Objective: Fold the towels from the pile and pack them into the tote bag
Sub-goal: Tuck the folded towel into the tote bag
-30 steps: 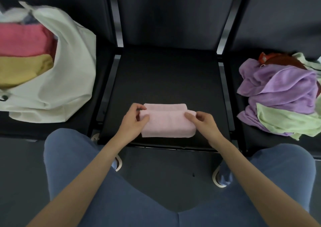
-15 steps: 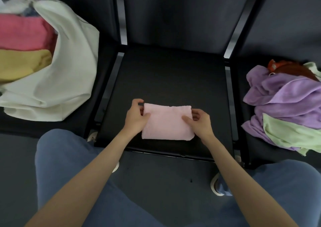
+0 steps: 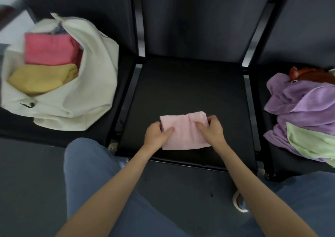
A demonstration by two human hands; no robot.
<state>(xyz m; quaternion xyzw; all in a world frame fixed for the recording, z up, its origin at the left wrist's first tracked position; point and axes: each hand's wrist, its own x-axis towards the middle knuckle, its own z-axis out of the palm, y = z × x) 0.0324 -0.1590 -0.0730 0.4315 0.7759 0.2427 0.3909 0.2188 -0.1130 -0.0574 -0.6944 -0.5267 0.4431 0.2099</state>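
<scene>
A folded pale pink towel (image 3: 184, 130) lies near the front edge of the middle black seat (image 3: 183, 91). My left hand (image 3: 156, 134) grips its left edge, thumb on top. My right hand (image 3: 211, 128) grips the right edge, fingers curled over the far corner. The white tote bag (image 3: 87, 84) lies on the left seat, mouth open, with a folded red-pink towel (image 3: 49, 49) and a folded mustard towel (image 3: 41, 78) inside. The pile of unfolded towels sits on the right seat: purple (image 3: 304, 102), light green (image 3: 311, 142) and orange-red (image 3: 311, 74).
Three dark chairs stand side by side with metal frame bars between them. My knees in blue jeans (image 3: 94, 173) are below the seat's front edge, over a dark floor. A shoe (image 3: 239, 203) shows near the right chair leg.
The pink towel went from half-rolled to a flat folded rectangle, and both hands now clutch its side edges. The view has swung so the tote bag shows more fully.
</scene>
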